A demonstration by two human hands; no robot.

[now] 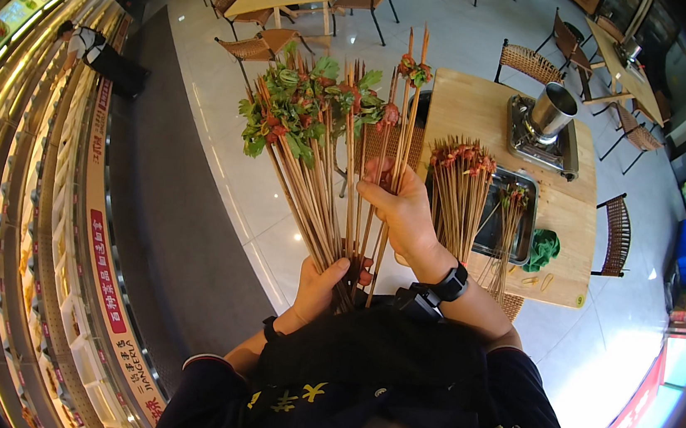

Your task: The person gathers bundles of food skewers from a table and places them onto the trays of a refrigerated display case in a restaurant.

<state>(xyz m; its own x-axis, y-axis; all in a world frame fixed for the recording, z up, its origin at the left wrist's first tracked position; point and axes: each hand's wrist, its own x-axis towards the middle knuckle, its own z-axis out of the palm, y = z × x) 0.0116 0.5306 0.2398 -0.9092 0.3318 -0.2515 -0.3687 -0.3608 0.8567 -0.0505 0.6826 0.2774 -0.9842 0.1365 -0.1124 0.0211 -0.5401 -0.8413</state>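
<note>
My left hand point(322, 281) is closed round the lower ends of a fanned bunch of wooden skewers point(313, 201), whose tops carry red meat and green leaves. Higher up, my right hand point(397, 204) grips a few skewers with meat point(389, 115) between thumb and fingers; their lower ends run down towards my left hand. Beside my right forearm, a dense bundle of meat skewers point(459, 195) lies at the table's near side. A smaller bundle point(507, 231) rests across the rim of a metal tray point(527, 253).
The wooden table point(572, 238) bears a portable gas stove point(517, 141) with a steel pot point(553, 111), a green cloth point(543, 251) and rubber bands point(546, 282). Lit display shelves point(59, 228) run along the left, where a person point(105, 57) stands. Woven chairs point(616, 236) surround the tables.
</note>
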